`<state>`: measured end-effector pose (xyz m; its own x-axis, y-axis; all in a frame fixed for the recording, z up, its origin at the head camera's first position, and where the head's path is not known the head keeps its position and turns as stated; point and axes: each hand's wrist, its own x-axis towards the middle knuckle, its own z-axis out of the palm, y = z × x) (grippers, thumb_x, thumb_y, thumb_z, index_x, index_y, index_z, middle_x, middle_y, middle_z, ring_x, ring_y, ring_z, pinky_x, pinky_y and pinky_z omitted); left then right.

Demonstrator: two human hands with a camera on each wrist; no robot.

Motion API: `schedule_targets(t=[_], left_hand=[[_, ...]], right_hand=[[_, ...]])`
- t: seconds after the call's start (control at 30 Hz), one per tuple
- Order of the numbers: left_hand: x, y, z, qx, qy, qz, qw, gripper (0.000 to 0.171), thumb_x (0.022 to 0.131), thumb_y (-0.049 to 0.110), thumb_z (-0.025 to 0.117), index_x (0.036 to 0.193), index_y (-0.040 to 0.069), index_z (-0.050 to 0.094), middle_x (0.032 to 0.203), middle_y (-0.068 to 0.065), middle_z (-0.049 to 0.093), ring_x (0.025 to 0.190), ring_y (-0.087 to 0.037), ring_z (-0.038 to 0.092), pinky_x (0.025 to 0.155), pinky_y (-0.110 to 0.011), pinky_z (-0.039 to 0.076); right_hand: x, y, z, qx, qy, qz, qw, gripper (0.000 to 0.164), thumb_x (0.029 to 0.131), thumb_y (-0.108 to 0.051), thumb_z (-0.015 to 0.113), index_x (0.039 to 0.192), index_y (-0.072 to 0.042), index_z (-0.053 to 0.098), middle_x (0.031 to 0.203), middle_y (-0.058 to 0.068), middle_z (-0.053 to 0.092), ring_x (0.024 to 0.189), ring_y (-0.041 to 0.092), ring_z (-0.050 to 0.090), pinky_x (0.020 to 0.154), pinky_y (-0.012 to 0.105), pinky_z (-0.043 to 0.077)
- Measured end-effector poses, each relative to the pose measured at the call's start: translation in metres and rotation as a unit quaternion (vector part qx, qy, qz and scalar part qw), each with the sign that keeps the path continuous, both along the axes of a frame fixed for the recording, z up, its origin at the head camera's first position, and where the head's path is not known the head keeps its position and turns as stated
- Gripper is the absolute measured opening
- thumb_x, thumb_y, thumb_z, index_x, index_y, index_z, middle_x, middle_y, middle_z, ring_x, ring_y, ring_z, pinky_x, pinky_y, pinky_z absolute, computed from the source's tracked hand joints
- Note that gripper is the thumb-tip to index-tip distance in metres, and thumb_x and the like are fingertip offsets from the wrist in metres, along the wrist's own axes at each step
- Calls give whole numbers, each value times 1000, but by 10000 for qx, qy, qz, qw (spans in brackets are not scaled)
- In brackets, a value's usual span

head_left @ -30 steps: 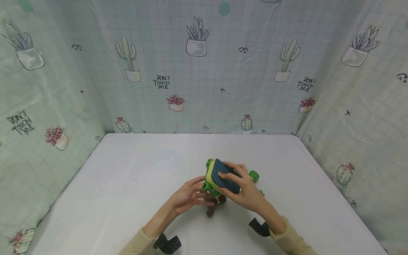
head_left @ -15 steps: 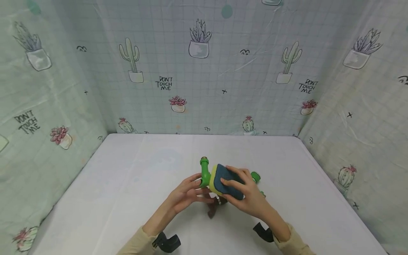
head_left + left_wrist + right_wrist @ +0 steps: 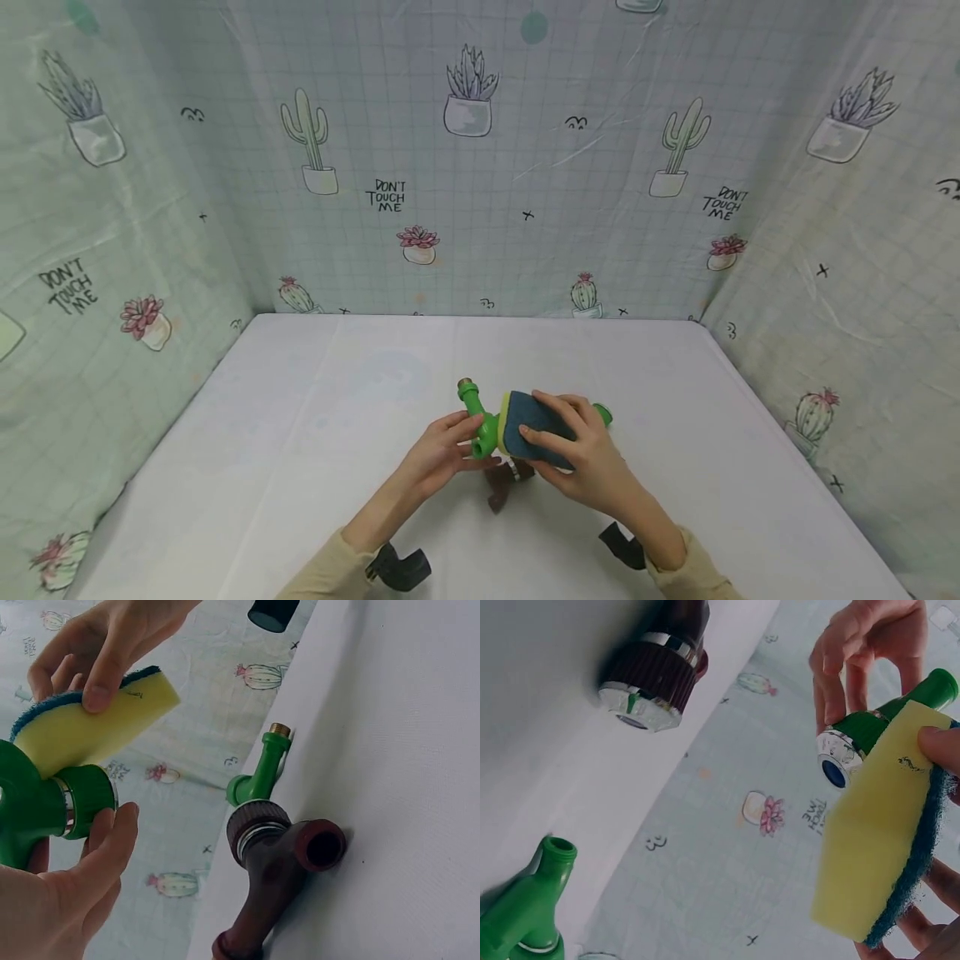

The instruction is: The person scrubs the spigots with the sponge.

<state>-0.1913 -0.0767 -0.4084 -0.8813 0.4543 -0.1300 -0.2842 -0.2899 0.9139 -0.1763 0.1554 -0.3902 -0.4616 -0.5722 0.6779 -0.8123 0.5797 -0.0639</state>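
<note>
My left hand (image 3: 442,454) holds a green plastic tap (image 3: 487,429) raised over the table, fingers at its ribbed collar in the left wrist view. The tap's brass threaded end points up and away to the left. My right hand (image 3: 585,450) grips a sponge (image 3: 534,425) with a yellow foam side and a dark blue scouring side. In the left wrist view the yellow foam (image 3: 97,735) lies along the tap, just above the collar. The sponge hides part of the tap in the head view.
A dark brown tap (image 3: 498,486) lies on the white table (image 3: 337,467) below the hands. Behind it lies a second green tap (image 3: 262,769), mostly covered by the right hand in the head view. A black curved piece (image 3: 401,571) shows beside the left wrist.
The held tap has turned in the left hand, its brass end swinging left. The sponge has shifted slightly right and down and still lies against it.
</note>
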Motion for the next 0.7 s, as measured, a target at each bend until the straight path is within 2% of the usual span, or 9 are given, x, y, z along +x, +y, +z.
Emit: schedule_targets(t=[0.1,0.23,0.47,0.7], left_hand=[[0,1,-1,107,-54,124,9999,54,90,24,52,129,-8,35,104,-2,60,96,-15,60,92,-57,40],[0,0,-2,149,-64,139,9998,50,90,22,51,128,-8,38,104,-1,61,99,-16,60,91,-57,41],[0,-3,-2,-89,-81,138,9998,45,89,17,53,124,-8,43,99,0,60,96,-17,60,90,-51,46],[0,-3,-1,169,-225,138,9995,47,89,13,52,128,-9,37,107,-4,56,98,-20,59,88,-50,47]], right_hand=[[-2,2,-1,-114,-61,-43,9999,31,82,-41,59,108,-26,64,131,14,45,109,27,40,79,47,46],[-4,7,-3,-234,-223,-103,9994,36,85,-48,47,107,-24,64,131,14,45,109,27,40,80,49,46],[-6,13,-6,-375,-480,-123,9981,34,83,-44,57,108,-24,64,131,13,45,109,25,39,80,48,47],[-7,15,-6,-487,-557,-121,9972,34,81,-41,61,109,-23,64,132,13,44,111,25,39,82,48,47]])
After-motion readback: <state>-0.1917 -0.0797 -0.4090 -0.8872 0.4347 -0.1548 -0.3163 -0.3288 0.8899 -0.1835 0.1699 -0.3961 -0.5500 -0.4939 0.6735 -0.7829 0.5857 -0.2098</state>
